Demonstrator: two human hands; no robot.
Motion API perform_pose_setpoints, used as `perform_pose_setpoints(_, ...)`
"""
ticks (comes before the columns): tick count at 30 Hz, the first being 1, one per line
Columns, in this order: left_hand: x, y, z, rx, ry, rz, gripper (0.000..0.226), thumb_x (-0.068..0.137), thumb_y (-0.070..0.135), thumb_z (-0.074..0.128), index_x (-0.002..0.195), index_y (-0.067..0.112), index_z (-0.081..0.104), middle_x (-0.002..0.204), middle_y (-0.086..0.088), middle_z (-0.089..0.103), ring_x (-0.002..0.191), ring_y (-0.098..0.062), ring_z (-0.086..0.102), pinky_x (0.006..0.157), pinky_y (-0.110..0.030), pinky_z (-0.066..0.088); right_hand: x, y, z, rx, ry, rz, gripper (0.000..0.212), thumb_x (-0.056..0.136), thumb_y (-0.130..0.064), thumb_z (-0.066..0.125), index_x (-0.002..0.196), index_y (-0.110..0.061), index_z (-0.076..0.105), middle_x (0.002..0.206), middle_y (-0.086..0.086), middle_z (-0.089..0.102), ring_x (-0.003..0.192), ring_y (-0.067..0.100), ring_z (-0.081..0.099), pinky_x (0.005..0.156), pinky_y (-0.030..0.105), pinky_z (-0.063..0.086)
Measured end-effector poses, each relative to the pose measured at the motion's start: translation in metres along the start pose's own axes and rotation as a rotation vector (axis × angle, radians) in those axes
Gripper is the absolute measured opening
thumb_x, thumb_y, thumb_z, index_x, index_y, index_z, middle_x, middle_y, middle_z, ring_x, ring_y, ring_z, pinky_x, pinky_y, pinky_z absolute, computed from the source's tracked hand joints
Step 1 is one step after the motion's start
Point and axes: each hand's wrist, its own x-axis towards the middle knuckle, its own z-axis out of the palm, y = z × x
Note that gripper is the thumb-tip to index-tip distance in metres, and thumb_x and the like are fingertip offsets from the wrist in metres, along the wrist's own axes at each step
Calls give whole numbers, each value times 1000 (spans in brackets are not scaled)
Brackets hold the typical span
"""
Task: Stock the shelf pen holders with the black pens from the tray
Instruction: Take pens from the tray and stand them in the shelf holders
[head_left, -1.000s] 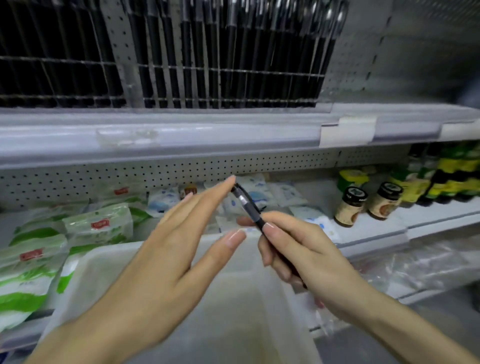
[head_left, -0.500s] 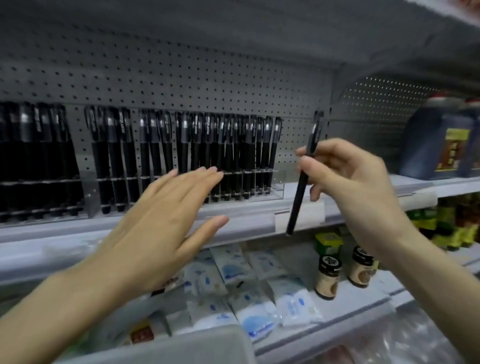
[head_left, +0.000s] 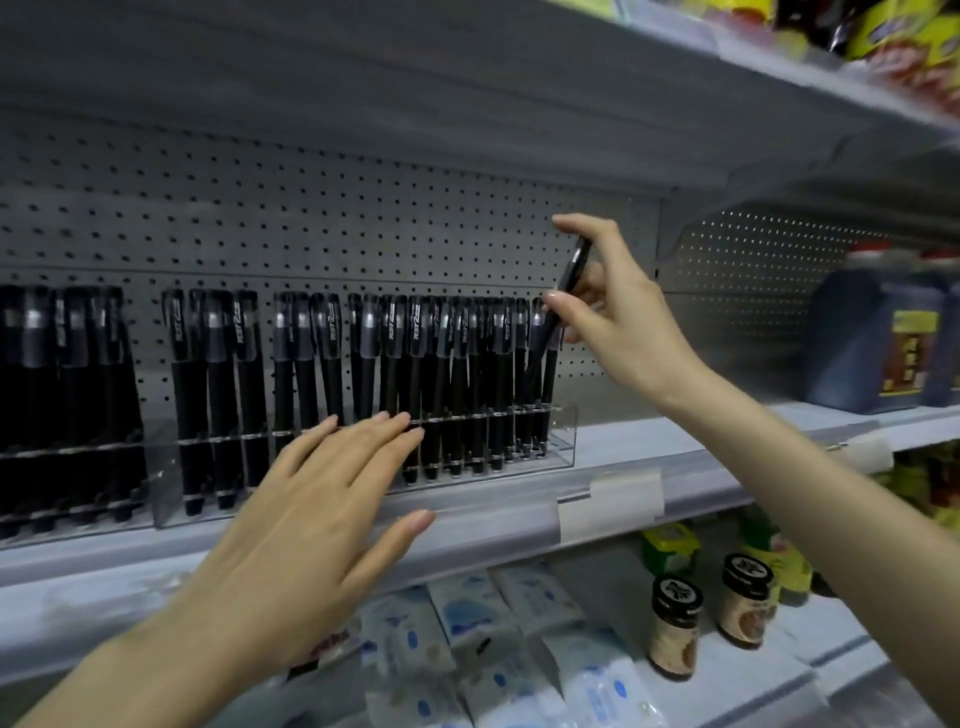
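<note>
Black pen (head_left: 574, 269), pinched in your right hand (head_left: 618, 312), tilts over the pen holder's (head_left: 563, 441) three-o'clock end; entered slanted, it may jam against neighbouring pens (head_left: 498, 364). Your left hand (head_left: 311, 519) lies flat, empty.

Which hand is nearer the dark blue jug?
Right. The right hand, pinching a black pen, is left of the jug; the left hand is farther left, before the pen holder.

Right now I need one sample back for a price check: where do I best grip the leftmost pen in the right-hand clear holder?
Pinch the leftmost pen by its capped top, coming from the front and above: the clear holder covers its lower barrel in front, and a neighbour stands close beside it.
</note>
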Motion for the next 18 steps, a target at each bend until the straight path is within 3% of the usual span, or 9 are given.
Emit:
perform_pose_setpoints(2, 0, -2, 2, 4, 11, 15, 59, 100, 55, 26, 140, 17, 47, 142, 4, 48, 132, -7, 33, 113, -24, 9, 0, 2, 1, -84, -22, -24, 54, 94, -17, 56, 138, -35, 30, 83, 19, 63, 70, 28, 62, 74, 49, 53)
perform_pose_setpoints(5, 0, -4, 5, -7, 24, 22, 59, 100, 55, 25, 139, 17, 48, 142, 4, 49, 131, -8, 34, 112, -27, 13, 0, 3, 2, -112, -28, -37, 56, 94, -19, 56, 139, -36, 28, 84, 23, 62, 71, 32, 61, 74, 51, 52)
perform_pose_setpoints(12, 0, -7, 10, -14, 43, 23, 60, 100, 55, 24, 140, 15, 47, 142, 3, 49, 132, -8, 36, 112, -28, 14, 7, 3, 11, -97, -36, -36, 59, 94, -20, 56, 141, -33, 23, 83, 23, 62, 67, 30, 57, 72, 45, 51)
perform_pose_setpoints(16, -1, -8, 11, -15, 39, 17, 60, 100, 55, 24, 141, 17, 44, 143, 5, 47, 133, -6, 34, 113, -28, 14, 13, 4, 11, -71, -59, -47, 56, 94, -18, 57, 140, -29, 28, 82, 17, 62, 62, 17, 54, 70, 30, 48)
perform_pose_setpoints(18, -1, -9, 11, -18, 40, 18, 60, 100, 55, 24, 142, 18, 43, 144, 6, 46, 133, -5, 34, 113, -27, 13, 12, 5, 10, -40, -94, -28, 55, 93, -18, 59, 139, -28, 30, 81, 21, 60, 67, 20, 56, 74, 33, 50)
